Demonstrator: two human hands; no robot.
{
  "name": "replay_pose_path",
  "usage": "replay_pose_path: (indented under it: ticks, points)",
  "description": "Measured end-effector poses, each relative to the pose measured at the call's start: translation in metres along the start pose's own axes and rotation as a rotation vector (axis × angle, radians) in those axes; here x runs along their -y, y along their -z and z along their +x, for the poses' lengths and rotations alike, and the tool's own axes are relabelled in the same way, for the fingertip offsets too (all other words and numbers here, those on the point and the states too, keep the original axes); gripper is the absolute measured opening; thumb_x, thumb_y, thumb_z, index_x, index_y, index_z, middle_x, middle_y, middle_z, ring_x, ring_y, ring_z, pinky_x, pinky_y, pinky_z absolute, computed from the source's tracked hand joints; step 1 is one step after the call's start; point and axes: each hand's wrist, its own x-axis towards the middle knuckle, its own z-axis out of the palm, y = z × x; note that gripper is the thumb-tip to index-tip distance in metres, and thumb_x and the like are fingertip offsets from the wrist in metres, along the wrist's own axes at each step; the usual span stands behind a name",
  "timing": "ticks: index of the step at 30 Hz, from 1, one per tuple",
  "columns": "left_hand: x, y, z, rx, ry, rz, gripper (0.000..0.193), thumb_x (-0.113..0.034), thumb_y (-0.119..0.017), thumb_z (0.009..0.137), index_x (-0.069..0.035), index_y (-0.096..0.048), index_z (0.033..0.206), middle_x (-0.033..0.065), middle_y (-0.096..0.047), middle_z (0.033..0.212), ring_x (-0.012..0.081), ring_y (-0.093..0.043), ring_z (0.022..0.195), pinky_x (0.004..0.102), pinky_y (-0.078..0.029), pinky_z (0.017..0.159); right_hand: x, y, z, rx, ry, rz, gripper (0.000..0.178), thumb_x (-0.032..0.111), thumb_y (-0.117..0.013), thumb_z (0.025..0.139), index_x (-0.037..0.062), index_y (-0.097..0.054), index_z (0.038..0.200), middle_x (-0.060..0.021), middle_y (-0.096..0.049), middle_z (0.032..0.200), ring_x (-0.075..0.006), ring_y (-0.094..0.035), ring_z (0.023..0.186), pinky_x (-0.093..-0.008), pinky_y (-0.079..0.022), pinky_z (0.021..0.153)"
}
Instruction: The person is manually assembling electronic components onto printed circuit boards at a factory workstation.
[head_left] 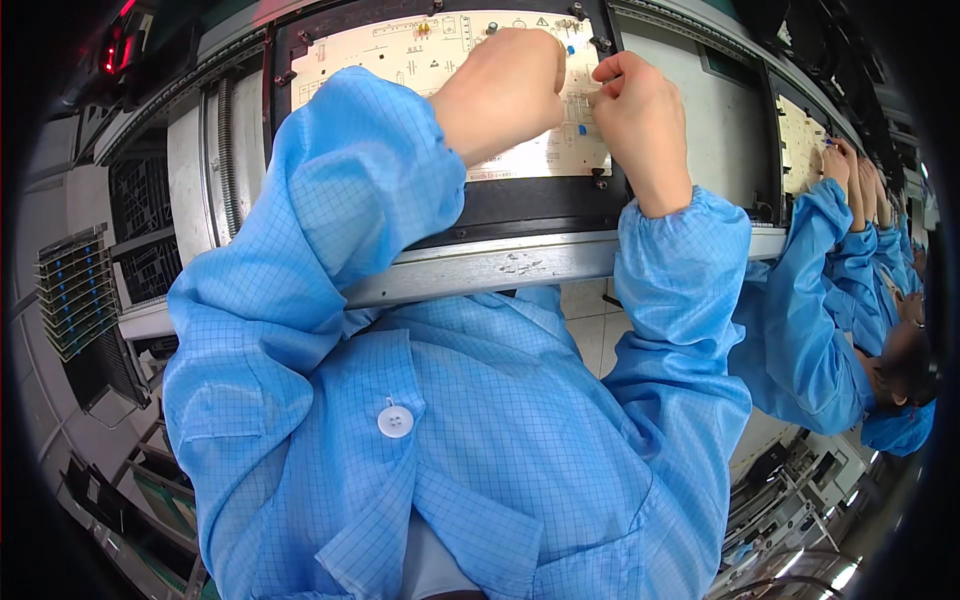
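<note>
A cream-coloured circuit board (390,60) lies in a black frame (530,205) with small clamps along its edges. My left hand (508,95) is over the board's right half, its fingers curled inward and their tips hidden behind the hand. Beside it, at the board's right edge, my right hand (645,120) has thumb and forefinger pinched together. Whatever either hand holds is too small or too hidden to make out. A blue component (582,130) sits on the board between the hands. A yellowish component (424,29) stands near the far edge.
A metal rail (500,268) runs between my body and the frame. To the right, co-workers in blue smocks (810,300) reach over another board (800,140). At left stands a rack of stacked boards (75,290); red lights (112,55) glow at the far left.
</note>
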Motion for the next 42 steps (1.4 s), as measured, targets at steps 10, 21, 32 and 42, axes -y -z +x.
replay_pose_path:
  ticks: [10,21,32,42]
  points:
    - [-0.01,-0.005,0.023,0.095,0.257,-0.213,0.016,-0.003,-0.062,0.075,0.005,-0.071,0.086,0.0119,-0.068,0.067,0.0149,-0.068,0.059,0.0274,-0.055,0.055,-0.016,0.003,-0.034,-0.289,-0.179,0.583,0.015,0.01,-0.064,0.092,-0.0004,-0.066,0.103,-0.0076,-0.071,0.082,-0.012,-0.063,0.071,-0.0256,-0.05,0.064]
    - [-0.018,-0.015,0.036,0.058,0.231,-0.084,0.015,-0.008,-0.061,0.07,0.005,-0.07,0.07,0.0275,-0.064,0.067,0.0361,-0.069,0.066,0.0426,-0.054,0.065,-0.034,0.001,-0.045,-0.363,-0.236,0.68,0.012,0.008,-0.064,0.091,-0.0001,-0.068,0.099,-0.007,-0.07,0.083,-0.0133,-0.063,0.074,-0.0263,-0.05,0.065]
    - [-0.039,-0.022,0.032,0.183,0.27,0.06,0.013,-0.004,-0.06,0.076,0.004,-0.07,0.082,0.0138,-0.066,0.065,0.0193,-0.067,0.057,0.0314,-0.053,0.052,-0.036,-0.007,-0.05,-0.43,-0.193,0.752,0.01,0.005,-0.064,0.09,-0.0012,-0.067,0.097,-0.0083,-0.07,0.083,-0.015,-0.065,0.076,-0.028,-0.052,0.074]
    - [-0.025,-0.028,0.033,0.099,0.078,0.183,0.01,-0.003,-0.063,0.077,0.003,-0.07,0.081,0.0177,-0.069,0.074,0.0252,-0.069,0.069,0.0357,-0.054,0.064,-0.04,-0.01,-0.053,-0.428,-0.194,0.789,0.01,0.004,-0.064,0.089,-0.0013,-0.067,0.096,-0.0083,-0.07,0.082,-0.0156,-0.065,0.075,-0.0279,-0.052,0.072]
